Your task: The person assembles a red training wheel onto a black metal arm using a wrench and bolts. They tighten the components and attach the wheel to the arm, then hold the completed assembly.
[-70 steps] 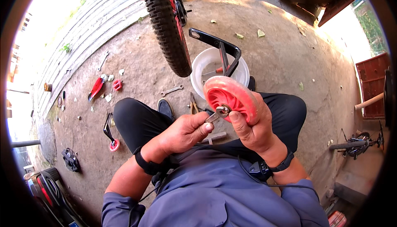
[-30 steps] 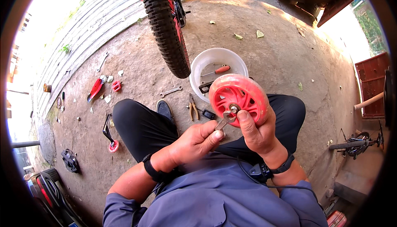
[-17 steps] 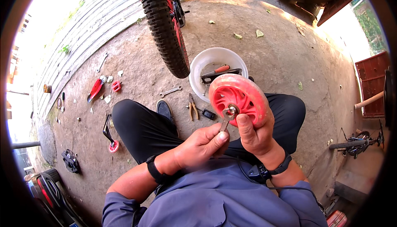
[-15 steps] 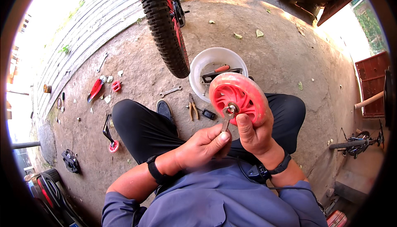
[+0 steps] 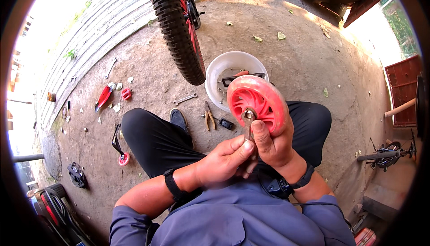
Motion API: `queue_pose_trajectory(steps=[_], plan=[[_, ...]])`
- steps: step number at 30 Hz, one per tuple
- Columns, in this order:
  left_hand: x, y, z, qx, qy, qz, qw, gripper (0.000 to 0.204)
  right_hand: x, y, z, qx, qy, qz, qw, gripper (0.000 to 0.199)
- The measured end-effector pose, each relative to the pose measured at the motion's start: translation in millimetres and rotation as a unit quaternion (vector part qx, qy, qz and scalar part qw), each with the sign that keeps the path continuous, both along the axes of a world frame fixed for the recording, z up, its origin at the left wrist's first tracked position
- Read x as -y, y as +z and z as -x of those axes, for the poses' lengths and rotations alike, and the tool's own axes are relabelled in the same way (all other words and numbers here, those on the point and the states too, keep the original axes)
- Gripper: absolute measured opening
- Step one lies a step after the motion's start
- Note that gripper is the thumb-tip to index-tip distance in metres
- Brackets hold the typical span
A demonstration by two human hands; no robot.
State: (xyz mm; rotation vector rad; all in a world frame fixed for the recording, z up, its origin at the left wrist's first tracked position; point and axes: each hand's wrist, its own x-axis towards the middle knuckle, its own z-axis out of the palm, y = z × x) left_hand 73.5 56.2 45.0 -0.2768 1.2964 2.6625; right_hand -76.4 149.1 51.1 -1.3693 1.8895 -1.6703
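Leaning at a tilt, a coral-pink wheel (image 5: 264, 105) is gripped along its lower right by the right hand (image 5: 277, 149), above and to the right of the left hand (image 5: 224, 162). Its curved spokes are ringed by a thick, cloudy rim. A dull metal wrench (image 5: 248, 128) is pinched between left thumb and fingers — its head is placed at the small hub bolt (image 5: 249, 113).

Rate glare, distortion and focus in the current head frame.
Head view: upper left blown out to white, another bright patch at right. Head view: fisheye bows the pale ridged surface and blackens the corners. Head view: red wheel and wrench look fairly sharp, no obvious motion blur.
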Motion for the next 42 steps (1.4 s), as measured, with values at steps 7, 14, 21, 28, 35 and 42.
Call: queue_pose_trajectory(steps=[7,14,21,28,35,42], plan=[[6,-18,-5,-0.015,0.000,0.058,0.998,0.036,-4,3,-9,0.042,-0.022,0.034,0.998,0.042],[18,-15,-7,-0.012,-0.004,0.142,0.990,0.035,-17,8,-5,0.107,0.038,-0.035,0.993,0.048],[37,-22,-10,-0.047,-0.044,0.296,0.953,0.026,-27,13,3,0.159,0.083,-0.096,0.979,0.048],[45,-20,-12,-0.055,-0.059,0.353,0.932,0.024,-29,12,3,0.184,0.095,-0.109,0.972,0.044],[32,-30,-9,-0.077,0.013,0.340,0.937,0.023,-22,25,6,0.011,0.074,-0.099,0.992,0.033],[29,-27,-9,-0.092,0.014,0.415,0.905,0.021,-19,30,16,0.106,0.005,-0.059,0.993,0.036]])
